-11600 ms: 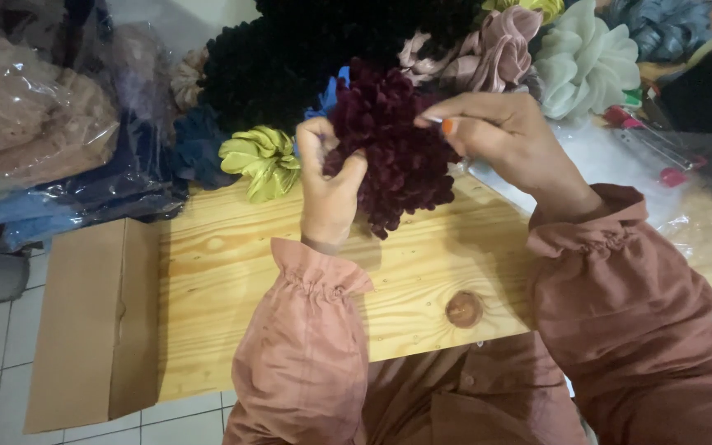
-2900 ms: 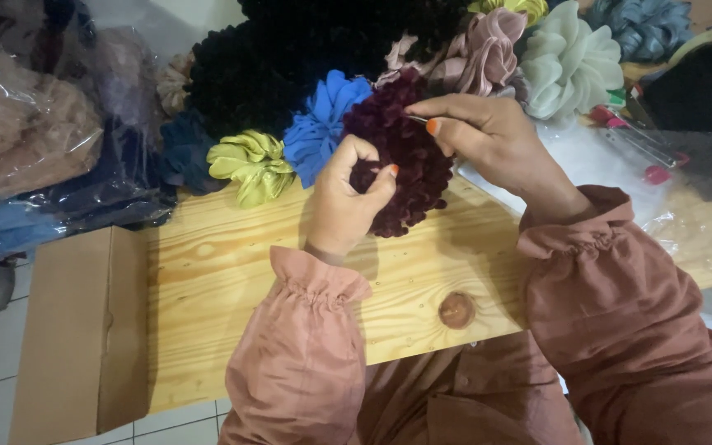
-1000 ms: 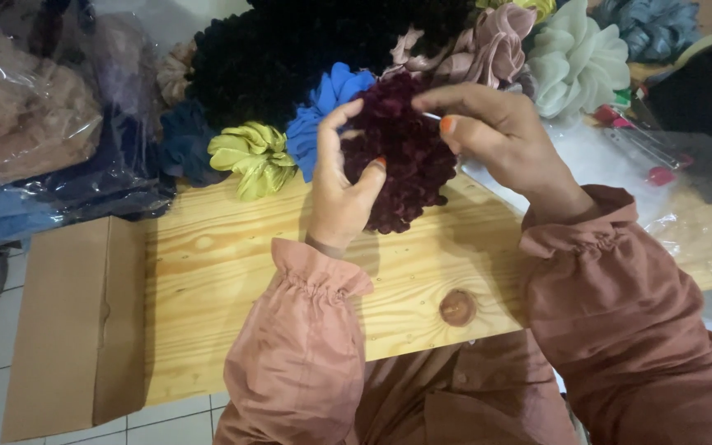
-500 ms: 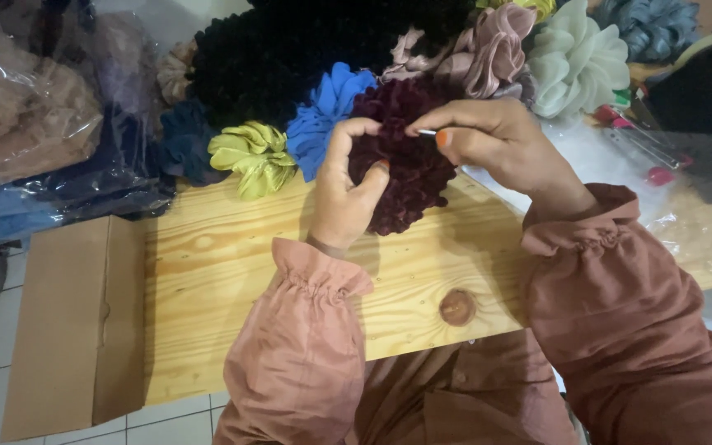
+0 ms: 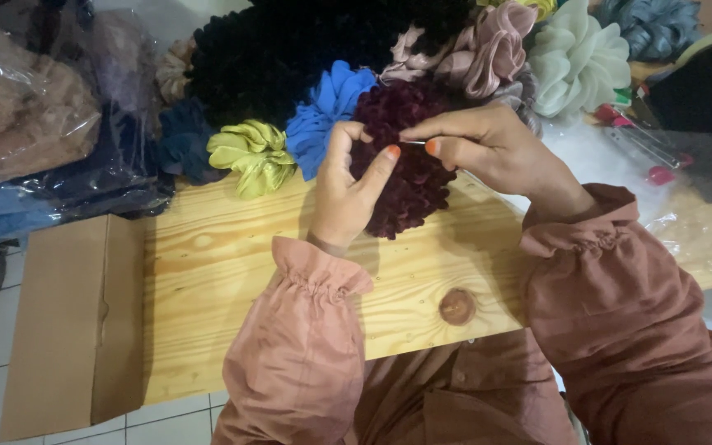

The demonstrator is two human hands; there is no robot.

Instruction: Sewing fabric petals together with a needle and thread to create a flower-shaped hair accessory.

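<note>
A dark maroon velvet scrunchie [image 5: 409, 177] rests over the far edge of the pale wooden board [image 5: 232, 280]. My left hand [image 5: 348, 194] grips its left side, thumb pressed on the ruffled fabric. My right hand [image 5: 488, 152] pinches a thin silvery needle [image 5: 414, 142] between thumb and forefinger at the scrunchie's top. Both sleeves are dusty pink with gathered cuffs.
Behind lie several scrunchies: blue [image 5: 323, 115], lime green [image 5: 253, 152], black [image 5: 274, 49], mauve [image 5: 488, 45], pale mint [image 5: 578, 58]. Plastic bags of fabric [image 5: 26, 124] sit at the left, a brown cardboard box [image 5: 67, 321] beside the board, clear plastic with red items [image 5: 661, 165] at the right.
The scrunchie has been turned a little in my hands. My right hand's pinching fingers stay at its top, and my left thumb has shifted across the fabric.
</note>
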